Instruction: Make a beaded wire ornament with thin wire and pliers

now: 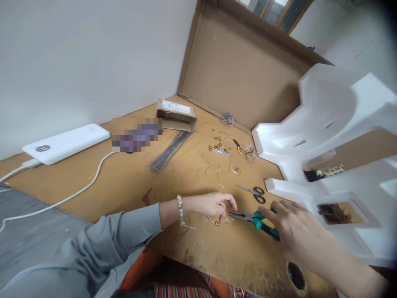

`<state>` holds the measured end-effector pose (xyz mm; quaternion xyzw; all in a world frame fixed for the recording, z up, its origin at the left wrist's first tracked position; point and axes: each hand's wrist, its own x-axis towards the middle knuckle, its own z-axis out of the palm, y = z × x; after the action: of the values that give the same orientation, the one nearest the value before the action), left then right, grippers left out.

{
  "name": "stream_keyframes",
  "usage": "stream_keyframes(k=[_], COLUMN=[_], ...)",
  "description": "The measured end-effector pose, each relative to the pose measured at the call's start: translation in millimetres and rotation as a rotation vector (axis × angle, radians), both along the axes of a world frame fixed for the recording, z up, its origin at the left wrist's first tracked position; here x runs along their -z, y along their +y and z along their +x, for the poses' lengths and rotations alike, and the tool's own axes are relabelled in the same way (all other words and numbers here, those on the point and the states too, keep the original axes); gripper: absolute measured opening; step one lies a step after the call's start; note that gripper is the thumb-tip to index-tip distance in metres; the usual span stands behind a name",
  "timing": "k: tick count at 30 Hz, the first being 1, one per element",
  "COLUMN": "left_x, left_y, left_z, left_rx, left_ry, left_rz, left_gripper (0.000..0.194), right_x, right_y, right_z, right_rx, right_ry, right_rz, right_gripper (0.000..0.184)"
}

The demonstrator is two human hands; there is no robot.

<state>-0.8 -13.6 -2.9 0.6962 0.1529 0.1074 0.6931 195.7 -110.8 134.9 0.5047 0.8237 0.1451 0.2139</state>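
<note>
My right hand (294,225) is closed around the green and black handles of long-nose pliers (246,216), whose jaws point left. Just beyond the jaw tips is my left hand (215,205), with a beaded bracelet (180,209) on its wrist. Its thumb and forefinger are curved and apart, and nothing shows between them. Below it lie small metal beads (217,223) and bits of wire on the wooden table (133,178). A pair of black-handled scissors (256,193) rests beyond the pliers.
A bundle of grey wires (170,151) lies by an open cardboard box (176,116). Dark rings (218,145), yellow-handled pliers (238,147) and wire clusters (228,118) are further back. White foam packaging (335,103) borders the right; a white power bank (66,142) with cable is left.
</note>
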Motion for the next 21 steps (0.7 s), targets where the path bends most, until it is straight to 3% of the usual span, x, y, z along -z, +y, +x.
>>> stream_keyframes(k=[7, 12, 16, 21], left_x=[4.7, -2.6, -7.6, -0.2], left_y=[-4, -7, -7, -3], left_z=[0, 0, 3, 8], left_rx=[-0.045, -0.103, -0.199, -0.325], left_ry=[-0.040, -0.003, -0.060, -0.118], left_rz=[-0.049, -0.092, -0.184, -0.225], left_gripper=[0.047, 0.042, 0.034, 0.022], right_x=[7.7, 17.6, 21.8, 21.9], right_y=[-6, -12, -17, -20], right_z=[5, 4, 2, 2], right_rx=[0.039, 0.051, 0.032, -0.001], right_ry=[0.040, 0.039, 0.039, 0.015], right_rz=[0.052, 0.104, 0.201, 0.271], right_gripper=[0.048, 0.049, 0.045, 0.046])
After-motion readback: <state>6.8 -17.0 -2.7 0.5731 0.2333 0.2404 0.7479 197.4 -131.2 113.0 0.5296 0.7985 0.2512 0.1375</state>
